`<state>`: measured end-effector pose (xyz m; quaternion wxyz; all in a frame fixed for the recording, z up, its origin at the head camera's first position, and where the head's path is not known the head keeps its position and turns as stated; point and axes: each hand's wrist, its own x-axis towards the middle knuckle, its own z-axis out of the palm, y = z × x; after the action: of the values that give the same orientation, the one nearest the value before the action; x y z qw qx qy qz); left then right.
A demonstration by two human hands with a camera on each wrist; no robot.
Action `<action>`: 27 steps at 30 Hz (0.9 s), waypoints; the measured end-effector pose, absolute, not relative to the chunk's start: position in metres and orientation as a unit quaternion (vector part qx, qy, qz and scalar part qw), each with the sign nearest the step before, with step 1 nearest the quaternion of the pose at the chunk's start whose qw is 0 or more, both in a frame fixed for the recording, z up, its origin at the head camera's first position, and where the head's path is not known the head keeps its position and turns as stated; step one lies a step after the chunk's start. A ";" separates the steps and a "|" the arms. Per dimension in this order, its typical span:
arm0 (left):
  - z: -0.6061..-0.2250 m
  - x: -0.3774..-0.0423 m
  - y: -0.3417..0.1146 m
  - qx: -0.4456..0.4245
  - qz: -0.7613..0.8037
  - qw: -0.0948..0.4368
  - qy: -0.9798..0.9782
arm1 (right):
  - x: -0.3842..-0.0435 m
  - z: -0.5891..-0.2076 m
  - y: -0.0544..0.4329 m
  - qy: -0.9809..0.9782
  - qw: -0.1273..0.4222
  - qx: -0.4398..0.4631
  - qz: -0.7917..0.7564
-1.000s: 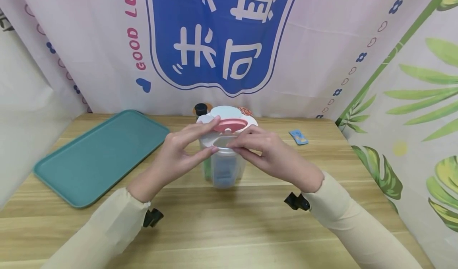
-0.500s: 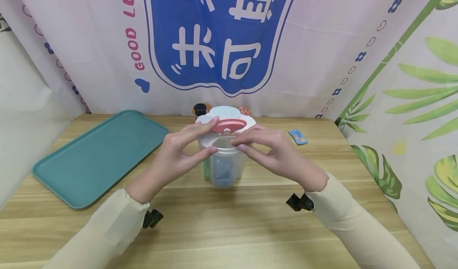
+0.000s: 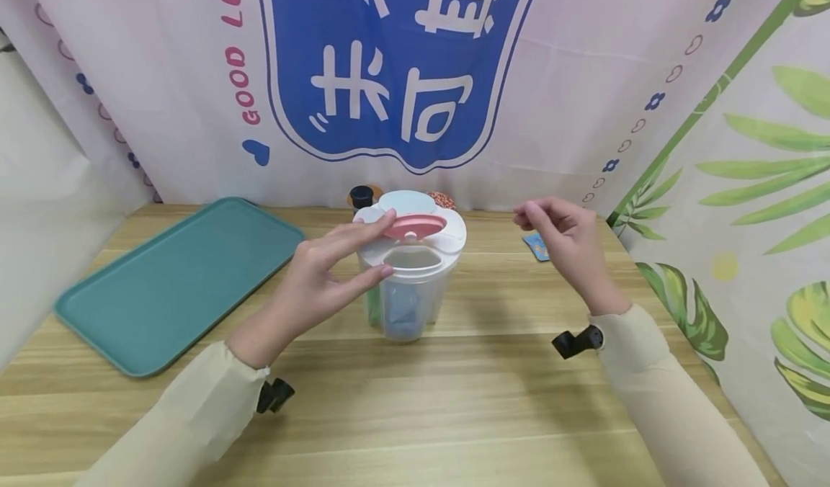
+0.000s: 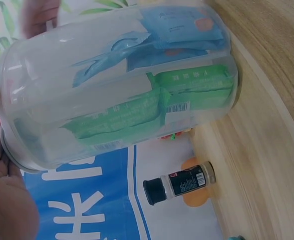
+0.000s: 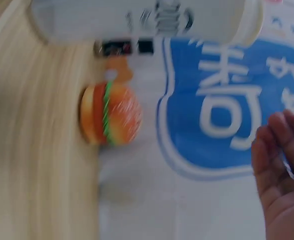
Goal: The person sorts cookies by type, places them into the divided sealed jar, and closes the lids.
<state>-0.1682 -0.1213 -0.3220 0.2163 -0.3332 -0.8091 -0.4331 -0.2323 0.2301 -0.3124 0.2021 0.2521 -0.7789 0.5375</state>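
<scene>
A clear, divided plastic storage container (image 3: 405,307) with a white lid stands upright on the table. Its pink flap (image 3: 415,226) is raised, leaving the front opening uncovered. Blue packets (image 4: 187,27) lie in one compartment and green packets (image 4: 197,87) in another. My left hand (image 3: 318,282) holds the container by its lid, index finger beside the pink flap and thumb at the front rim. Off to the right my right hand (image 3: 564,238) is raised with loosely bent fingers and nothing in them. It overlaps a small blue packet (image 3: 537,248) on the table in the head view.
A teal tray (image 3: 181,285) lies at the left of the wooden table (image 3: 402,429). Behind the container stand a black-capped seasoning bottle (image 4: 184,182) and a toy hamburger (image 5: 110,114). A printed curtain (image 3: 570,76) hangs along the back edge.
My right hand has moved from the container's opening out to the right, near the loose blue packet. My left hand has stayed at the lid.
</scene>
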 end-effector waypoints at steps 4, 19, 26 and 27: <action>-0.322 -0.168 -0.121 -0.335 -0.433 0.212 -0.809 | -0.255 -0.334 0.260 -0.849 0.176 0.154 0.474; -0.322 -0.168 -0.120 -0.338 -0.438 0.223 -0.803 | -0.295 -0.399 0.318 -0.945 -0.002 0.020 0.326; -0.322 -0.167 -0.122 -0.335 -0.437 0.218 -0.806 | -0.307 -0.403 0.311 -0.957 -0.033 -0.001 0.289; -0.323 -0.168 -0.122 -0.335 -0.437 0.218 -0.806 | -0.309 -0.403 0.310 -0.959 -0.041 0.004 0.279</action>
<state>-0.1675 -0.1223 -0.3227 0.2179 -0.3347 -0.8059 -0.4370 -0.3086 0.3098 -0.4033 -0.0413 0.0043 -0.9594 0.2791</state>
